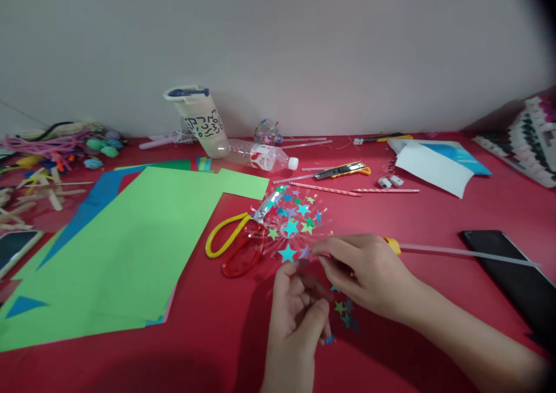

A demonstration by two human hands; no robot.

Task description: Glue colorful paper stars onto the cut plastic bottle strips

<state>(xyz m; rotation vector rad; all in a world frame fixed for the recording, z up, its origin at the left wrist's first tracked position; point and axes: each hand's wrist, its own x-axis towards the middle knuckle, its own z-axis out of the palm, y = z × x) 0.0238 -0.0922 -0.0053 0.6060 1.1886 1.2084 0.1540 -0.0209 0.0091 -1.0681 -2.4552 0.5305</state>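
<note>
In front of me lies a clear plastic piece with thin strips fanned outward (283, 227), covered with shiny blue, green and purple stars. My right hand (369, 271) reaches over its near edge, thumb and forefinger closed at a pale purple star (304, 253). Just below, my left hand (299, 318) is palm up with fingers curled; whatever they hold is hidden. A blue star (330, 340) shows beside its fingers. More loose stars (339, 308) lie on the red table under my right hand. Scissors with yellow and red handles (229, 237) lie against the plastic piece's left side.
Green paper sheets (147, 237) cover the left. Behind are a tilted cup (202, 121), a plastic bottle (264, 157), a utility knife (343, 171) and striped straws (386, 191). At right, a translucent stick (460, 252) with a yellow end crosses a black phone (512, 277).
</note>
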